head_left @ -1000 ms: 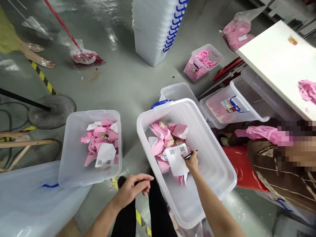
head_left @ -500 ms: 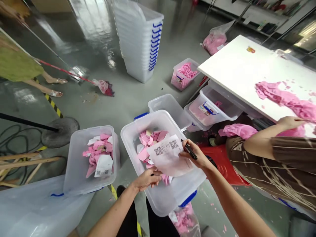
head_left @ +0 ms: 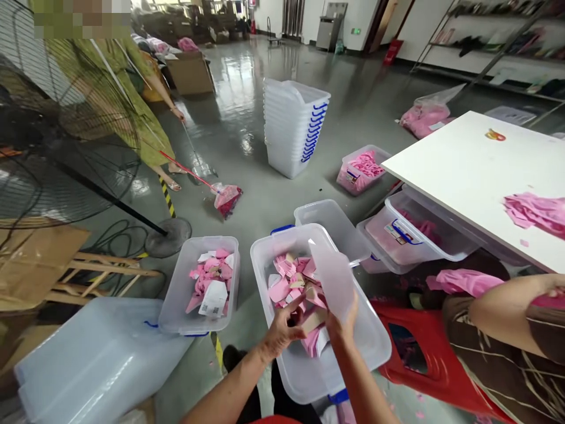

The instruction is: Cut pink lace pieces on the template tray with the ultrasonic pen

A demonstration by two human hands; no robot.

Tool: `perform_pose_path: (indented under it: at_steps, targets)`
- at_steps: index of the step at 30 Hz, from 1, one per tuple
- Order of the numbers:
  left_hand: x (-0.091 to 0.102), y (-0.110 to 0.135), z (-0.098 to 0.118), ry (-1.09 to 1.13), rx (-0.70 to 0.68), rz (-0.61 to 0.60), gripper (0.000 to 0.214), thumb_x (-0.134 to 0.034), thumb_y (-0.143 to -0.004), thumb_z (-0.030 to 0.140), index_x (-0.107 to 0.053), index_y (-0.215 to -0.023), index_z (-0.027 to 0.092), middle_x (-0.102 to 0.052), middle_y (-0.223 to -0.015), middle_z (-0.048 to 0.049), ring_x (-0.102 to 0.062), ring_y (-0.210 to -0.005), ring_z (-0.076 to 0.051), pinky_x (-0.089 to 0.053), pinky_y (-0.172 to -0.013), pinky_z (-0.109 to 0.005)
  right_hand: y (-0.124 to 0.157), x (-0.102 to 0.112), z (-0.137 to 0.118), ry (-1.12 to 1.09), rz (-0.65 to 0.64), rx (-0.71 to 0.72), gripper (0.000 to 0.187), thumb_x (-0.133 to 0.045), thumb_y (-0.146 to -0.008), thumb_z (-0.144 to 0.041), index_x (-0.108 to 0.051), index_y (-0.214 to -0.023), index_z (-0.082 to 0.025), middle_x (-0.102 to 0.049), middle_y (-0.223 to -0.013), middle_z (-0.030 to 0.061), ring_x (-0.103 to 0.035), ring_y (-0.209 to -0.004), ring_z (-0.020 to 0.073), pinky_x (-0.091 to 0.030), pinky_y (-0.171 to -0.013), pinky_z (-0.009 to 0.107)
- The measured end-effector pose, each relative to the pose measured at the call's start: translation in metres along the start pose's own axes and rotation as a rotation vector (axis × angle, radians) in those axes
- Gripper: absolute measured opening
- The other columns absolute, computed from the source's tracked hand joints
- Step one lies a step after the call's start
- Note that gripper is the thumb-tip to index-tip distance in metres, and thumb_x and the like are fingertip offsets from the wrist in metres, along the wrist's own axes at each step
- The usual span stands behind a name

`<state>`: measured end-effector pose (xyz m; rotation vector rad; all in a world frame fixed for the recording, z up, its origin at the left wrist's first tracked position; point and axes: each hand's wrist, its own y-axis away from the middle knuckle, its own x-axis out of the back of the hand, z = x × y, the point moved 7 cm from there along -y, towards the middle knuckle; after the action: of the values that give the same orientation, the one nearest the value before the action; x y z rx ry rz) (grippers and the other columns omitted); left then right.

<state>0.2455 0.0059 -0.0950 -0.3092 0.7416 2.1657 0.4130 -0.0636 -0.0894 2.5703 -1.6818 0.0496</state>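
My right hand (head_left: 342,321) is closed on a sheet of paper (head_left: 333,280), which stands tilted over a clear plastic bin (head_left: 366,335). The black pen seen earlier is hidden. My left hand (head_left: 285,330) reaches into the same bin, its thumb and fingers curled around the end of a tan-and-pink bundle (head_left: 313,321). Around it lie several pink cut pieces (head_left: 282,288), some with tan edges. To the left, a second clear bin (head_left: 176,300) holds more pink pieces and a white paper with printed codes (head_left: 214,299).
A tall stack of clear bins (head_left: 286,132) stands ahead. A white table (head_left: 468,159) with pink cloth is at right, beside a seated person's arm (head_left: 507,306) and a red stool (head_left: 441,371). A standing person holds a broom (head_left: 227,197); a fan base (head_left: 170,237) stands left.
My view has tilted up. The paper has swung from lying flat to standing upright in my right hand. My left hand has moved off the paper onto the bundle among the pink pieces.
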Motion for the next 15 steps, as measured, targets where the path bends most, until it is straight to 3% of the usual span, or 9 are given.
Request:
perform_pose_path:
  at_steps: [3,8,11,13,15]
  targets:
    - [-0.003,0.004,0.002,-0.055,-0.087,0.035,0.105,-0.089,-0.044,0.057,-0.052,-0.136,0.023,-0.039,-0.073,0.0053,-0.028,-0.059,-0.006,-0.021,-0.052,-0.021,0.009,-0.006,-0.006,0.032,0.123,0.028,0.041,-0.070,-0.067,-0.038,-0.040,-0.090,-0.023,-0.046,-0.075,-0.0055,-0.046,-0.062,0.0112,-0.043,-0.060,0.026]
    - [0.012,0.006,-0.008,0.281,-0.055,0.121,0.088,-0.082,-0.047,0.068,-0.063,-0.120,0.022,-0.057,-0.083,0.0007,-0.041,-0.055,-0.006,-0.034,-0.050,-0.020,0.023,-0.015,-0.022,0.062,0.143,0.094,0.036,-0.068,-0.072,-0.034,-0.041,-0.092,-0.023,-0.047,-0.081,-0.0040,-0.050,-0.068,0.0107,-0.044,-0.068,0.026]
    - [0.029,0.006,-0.002,0.407,-0.016,0.257,0.079,-0.074,-0.056,0.074,-0.066,-0.112,0.019,-0.068,-0.101,-0.0078,-0.063,-0.080,-0.019,-0.051,-0.069,-0.029,0.033,-0.015,-0.024,0.072,0.116,0.110,0.037,-0.070,-0.071,-0.038,-0.042,-0.091,-0.023,-0.045,-0.081,-0.0050,-0.047,-0.066,0.0094,-0.043,-0.069,0.027]
    - [0.037,0.009,0.005,0.457,0.030,0.349,0.068,-0.078,-0.059,0.064,-0.067,-0.108,0.018,-0.071,-0.105,-0.0107,-0.066,-0.097,-0.026,-0.053,-0.081,-0.034,0.039,-0.013,-0.021,0.072,0.087,0.101,0.040,-0.070,-0.070,-0.041,-0.040,-0.090,-0.023,-0.045,-0.081,-0.0053,-0.047,-0.067,0.0095,-0.044,-0.069,0.027]
    - [0.039,0.013,0.014,0.445,0.043,0.389,0.060,-0.087,-0.057,0.045,-0.068,-0.105,0.016,-0.073,-0.105,-0.0110,-0.067,-0.101,-0.029,-0.053,-0.086,-0.036,0.043,-0.010,-0.018,0.073,0.057,0.075,0.043,-0.071,-0.069,-0.042,-0.040,-0.091,-0.023,-0.045,-0.079,-0.0060,-0.046,-0.065,0.0096,-0.043,-0.065,0.026]
